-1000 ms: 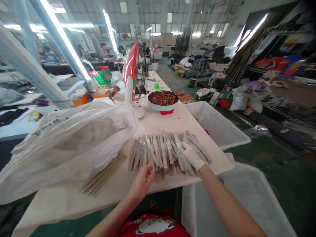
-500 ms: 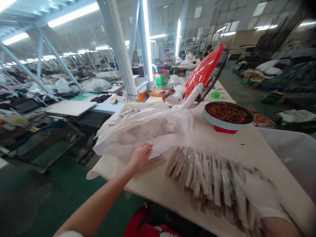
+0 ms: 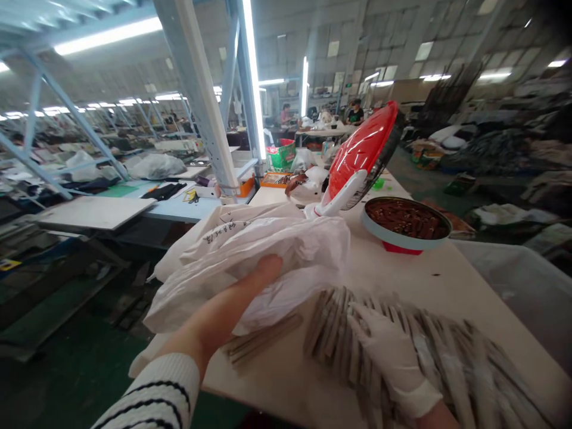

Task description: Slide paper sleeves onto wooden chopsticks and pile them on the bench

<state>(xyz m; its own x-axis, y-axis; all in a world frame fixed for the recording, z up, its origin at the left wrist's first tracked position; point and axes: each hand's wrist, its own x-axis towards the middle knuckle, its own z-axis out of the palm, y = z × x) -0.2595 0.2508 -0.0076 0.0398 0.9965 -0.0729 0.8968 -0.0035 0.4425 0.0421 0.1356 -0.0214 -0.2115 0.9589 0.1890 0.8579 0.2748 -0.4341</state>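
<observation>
My bare left hand (image 3: 270, 268) reaches into the mouth of a large white plastic bag (image 3: 196, 298), and its fingers are hidden by the bag's folds. My right hand (image 3: 384, 345), in a white glove, lies over a long row of narrow greyish-beige strips (image 3: 328, 328), some in clear wrapping. Its fingers are stretched out and touch the strips' upper ends. A smaller bundle of similar strips (image 3: 266, 336) lies at the table edge, partly under the bag.
A round tin of brown pieces (image 3: 404, 220) stands on a red base at the right. Behind the bag is a fan with a red cover (image 3: 364, 152). A green box (image 3: 280, 156) and orange tray (image 3: 274, 180) sit farther back, near a metal post (image 3: 199, 89).
My left hand has moved from the bag's near edge into its opening. My right hand has slid left along the strips from their right end. The view has shifted slightly.
</observation>
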